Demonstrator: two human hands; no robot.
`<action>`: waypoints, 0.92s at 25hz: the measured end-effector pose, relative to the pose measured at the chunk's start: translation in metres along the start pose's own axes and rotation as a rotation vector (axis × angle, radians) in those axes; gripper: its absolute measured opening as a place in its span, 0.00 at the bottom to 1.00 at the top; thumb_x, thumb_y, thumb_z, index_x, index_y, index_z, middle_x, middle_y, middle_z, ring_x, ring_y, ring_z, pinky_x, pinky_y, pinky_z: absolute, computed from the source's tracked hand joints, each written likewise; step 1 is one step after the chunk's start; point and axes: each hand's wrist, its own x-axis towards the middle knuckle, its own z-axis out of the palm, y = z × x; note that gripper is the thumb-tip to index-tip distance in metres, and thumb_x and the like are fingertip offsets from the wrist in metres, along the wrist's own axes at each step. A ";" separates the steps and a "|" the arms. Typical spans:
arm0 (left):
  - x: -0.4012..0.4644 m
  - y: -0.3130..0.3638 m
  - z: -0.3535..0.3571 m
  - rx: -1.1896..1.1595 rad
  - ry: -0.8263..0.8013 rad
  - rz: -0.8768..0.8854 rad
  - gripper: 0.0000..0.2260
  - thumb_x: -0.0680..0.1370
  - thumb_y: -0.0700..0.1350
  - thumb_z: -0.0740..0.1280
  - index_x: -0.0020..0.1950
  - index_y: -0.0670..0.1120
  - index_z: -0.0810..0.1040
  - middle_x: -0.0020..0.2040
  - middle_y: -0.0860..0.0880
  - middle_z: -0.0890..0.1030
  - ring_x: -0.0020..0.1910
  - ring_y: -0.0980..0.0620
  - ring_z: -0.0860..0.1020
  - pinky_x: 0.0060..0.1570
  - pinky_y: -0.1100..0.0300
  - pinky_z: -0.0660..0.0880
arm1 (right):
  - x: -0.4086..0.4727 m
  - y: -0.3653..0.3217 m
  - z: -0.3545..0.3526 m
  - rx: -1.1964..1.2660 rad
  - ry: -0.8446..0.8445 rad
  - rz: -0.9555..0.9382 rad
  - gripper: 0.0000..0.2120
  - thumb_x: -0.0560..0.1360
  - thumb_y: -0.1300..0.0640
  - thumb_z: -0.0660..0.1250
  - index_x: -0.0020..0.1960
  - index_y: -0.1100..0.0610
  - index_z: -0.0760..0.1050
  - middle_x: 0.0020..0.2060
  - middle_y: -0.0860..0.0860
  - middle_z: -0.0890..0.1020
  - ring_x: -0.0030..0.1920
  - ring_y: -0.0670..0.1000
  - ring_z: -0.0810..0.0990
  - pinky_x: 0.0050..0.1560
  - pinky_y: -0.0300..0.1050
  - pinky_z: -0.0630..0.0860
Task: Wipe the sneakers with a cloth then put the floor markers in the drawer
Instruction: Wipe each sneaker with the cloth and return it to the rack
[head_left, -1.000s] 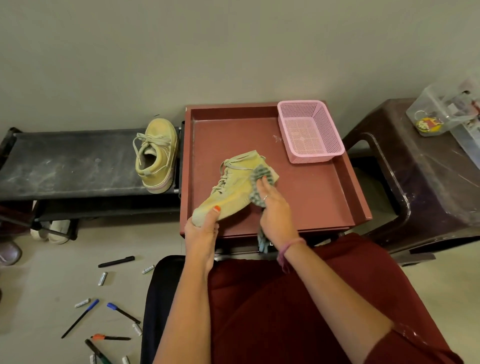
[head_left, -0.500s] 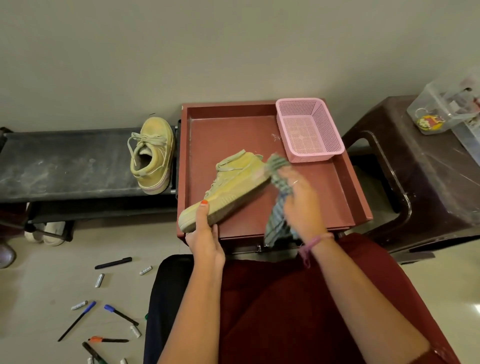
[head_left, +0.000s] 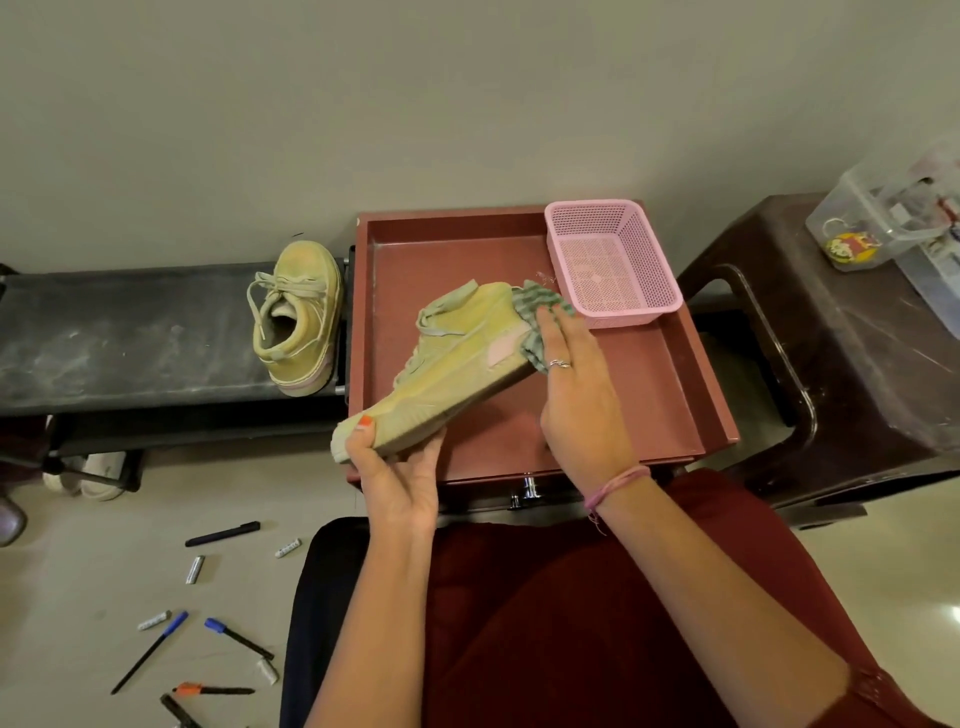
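pink basket (head_left: 613, 260) in tray corner | clear box (head_left: 893, 208) on brown stool (head_left: 857, 353) | black bench (head_left: 130, 332)

Home entryway: shoe bench (head_left: 130, 332), tiled floor (head_left: 62, 597).
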 end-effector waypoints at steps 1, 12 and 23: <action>0.001 -0.001 -0.001 0.007 -0.018 0.005 0.38 0.62 0.51 0.73 0.70 0.43 0.68 0.62 0.41 0.77 0.62 0.43 0.77 0.59 0.40 0.75 | -0.001 -0.002 0.000 -0.053 0.037 -0.049 0.28 0.72 0.74 0.56 0.71 0.64 0.64 0.69 0.62 0.68 0.71 0.63 0.64 0.69 0.54 0.63; -0.004 -0.005 -0.003 0.154 -0.060 0.008 0.44 0.60 0.48 0.74 0.74 0.42 0.62 0.66 0.39 0.74 0.64 0.42 0.75 0.49 0.48 0.81 | -0.002 0.014 0.003 -0.327 -0.198 -0.349 0.32 0.67 0.65 0.73 0.70 0.62 0.67 0.68 0.58 0.71 0.68 0.62 0.69 0.68 0.56 0.68; -0.002 -0.009 -0.006 0.202 -0.095 -0.118 0.37 0.64 0.56 0.73 0.70 0.45 0.68 0.65 0.42 0.75 0.62 0.43 0.76 0.53 0.45 0.80 | 0.010 0.051 -0.028 0.924 -0.423 0.622 0.23 0.78 0.71 0.54 0.65 0.50 0.74 0.56 0.50 0.81 0.52 0.49 0.81 0.49 0.44 0.80</action>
